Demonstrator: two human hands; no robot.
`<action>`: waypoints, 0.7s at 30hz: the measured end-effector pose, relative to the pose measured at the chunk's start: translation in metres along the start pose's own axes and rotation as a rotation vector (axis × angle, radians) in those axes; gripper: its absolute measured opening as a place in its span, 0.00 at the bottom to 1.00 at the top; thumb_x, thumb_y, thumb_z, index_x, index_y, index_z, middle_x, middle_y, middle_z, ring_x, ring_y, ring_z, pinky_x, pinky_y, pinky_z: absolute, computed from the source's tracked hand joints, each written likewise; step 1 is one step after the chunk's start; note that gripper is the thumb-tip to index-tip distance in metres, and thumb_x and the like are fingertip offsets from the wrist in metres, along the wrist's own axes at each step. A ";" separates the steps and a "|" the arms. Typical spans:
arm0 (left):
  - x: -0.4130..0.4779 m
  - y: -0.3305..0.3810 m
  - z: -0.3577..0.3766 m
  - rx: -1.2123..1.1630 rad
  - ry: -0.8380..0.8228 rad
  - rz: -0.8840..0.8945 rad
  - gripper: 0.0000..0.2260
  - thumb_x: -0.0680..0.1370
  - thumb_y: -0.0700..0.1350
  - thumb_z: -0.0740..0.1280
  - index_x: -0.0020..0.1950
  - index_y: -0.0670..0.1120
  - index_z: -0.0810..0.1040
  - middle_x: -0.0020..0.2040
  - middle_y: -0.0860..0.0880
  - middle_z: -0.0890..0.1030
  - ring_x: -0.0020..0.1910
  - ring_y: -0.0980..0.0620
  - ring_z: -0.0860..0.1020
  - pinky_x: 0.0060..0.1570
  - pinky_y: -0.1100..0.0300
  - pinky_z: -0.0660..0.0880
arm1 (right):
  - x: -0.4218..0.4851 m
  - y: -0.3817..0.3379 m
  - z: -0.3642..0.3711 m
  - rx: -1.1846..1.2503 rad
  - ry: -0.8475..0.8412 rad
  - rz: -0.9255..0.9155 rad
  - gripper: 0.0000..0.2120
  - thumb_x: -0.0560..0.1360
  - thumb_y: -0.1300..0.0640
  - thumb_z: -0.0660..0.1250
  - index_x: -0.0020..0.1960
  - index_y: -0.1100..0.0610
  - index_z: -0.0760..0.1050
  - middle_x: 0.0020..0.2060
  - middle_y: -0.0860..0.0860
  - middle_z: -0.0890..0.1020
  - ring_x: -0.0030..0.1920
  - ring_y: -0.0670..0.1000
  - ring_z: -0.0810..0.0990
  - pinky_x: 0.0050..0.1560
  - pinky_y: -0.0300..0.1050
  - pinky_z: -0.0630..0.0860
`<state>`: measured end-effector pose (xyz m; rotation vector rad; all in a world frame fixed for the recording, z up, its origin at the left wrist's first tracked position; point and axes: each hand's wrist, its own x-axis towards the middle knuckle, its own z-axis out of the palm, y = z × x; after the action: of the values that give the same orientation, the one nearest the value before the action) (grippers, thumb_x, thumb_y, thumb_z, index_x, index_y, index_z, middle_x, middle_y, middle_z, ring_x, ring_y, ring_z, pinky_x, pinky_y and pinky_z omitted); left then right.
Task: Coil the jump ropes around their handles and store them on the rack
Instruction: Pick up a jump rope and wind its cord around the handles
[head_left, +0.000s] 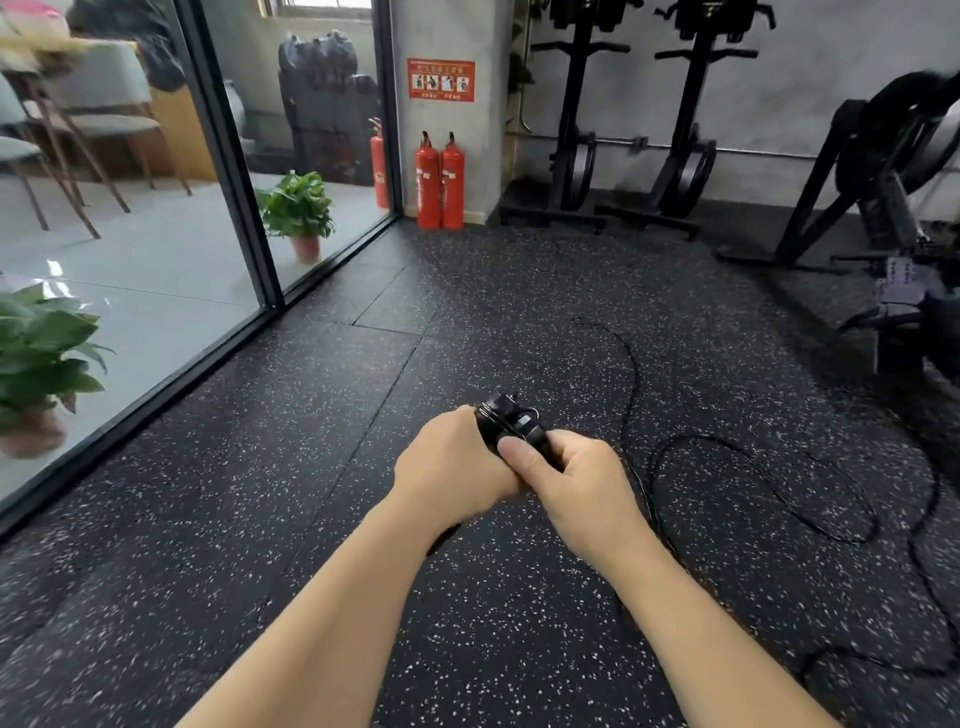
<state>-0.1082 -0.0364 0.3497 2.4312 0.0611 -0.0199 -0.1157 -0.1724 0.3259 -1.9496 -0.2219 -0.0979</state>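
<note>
While black rope (769, 473) trails loose over floor, left hand (457, 467) and right hand (582, 483) both curled round jump-rope handles (511, 421), bunched together, probably as core for winding.

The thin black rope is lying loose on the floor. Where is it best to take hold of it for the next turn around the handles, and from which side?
Judging by the layout, pinch the thin black rope just where it leaves the black handles, coming from the right with the right hand. There it is off the floor; farther out it loops loosely on the speckled rubber floor.
</note>
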 end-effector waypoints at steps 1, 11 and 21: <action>0.002 -0.002 -0.001 -0.019 -0.025 -0.006 0.12 0.65 0.49 0.74 0.40 0.51 0.71 0.37 0.54 0.78 0.37 0.51 0.77 0.37 0.59 0.73 | 0.000 0.000 0.001 0.001 0.013 0.004 0.16 0.75 0.48 0.70 0.35 0.58 0.76 0.21 0.42 0.72 0.22 0.40 0.67 0.26 0.32 0.61; 0.002 -0.022 -0.016 -0.382 -0.262 0.014 0.22 0.60 0.46 0.79 0.51 0.45 0.77 0.38 0.52 0.83 0.34 0.54 0.80 0.40 0.55 0.78 | 0.001 -0.004 0.001 0.079 0.014 0.015 0.14 0.75 0.47 0.68 0.44 0.58 0.82 0.38 0.55 0.85 0.37 0.54 0.81 0.41 0.50 0.77; -0.001 -0.018 -0.018 -0.788 -0.513 -0.047 0.15 0.66 0.35 0.78 0.48 0.45 0.77 0.35 0.49 0.79 0.32 0.53 0.77 0.33 0.62 0.75 | 0.002 -0.001 -0.005 0.141 0.005 0.016 0.26 0.69 0.33 0.65 0.42 0.57 0.82 0.40 0.65 0.82 0.36 0.52 0.75 0.43 0.62 0.75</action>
<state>-0.1101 -0.0105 0.3516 1.5799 -0.0918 -0.5348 -0.1136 -0.1768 0.3294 -1.8105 -0.2039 -0.0744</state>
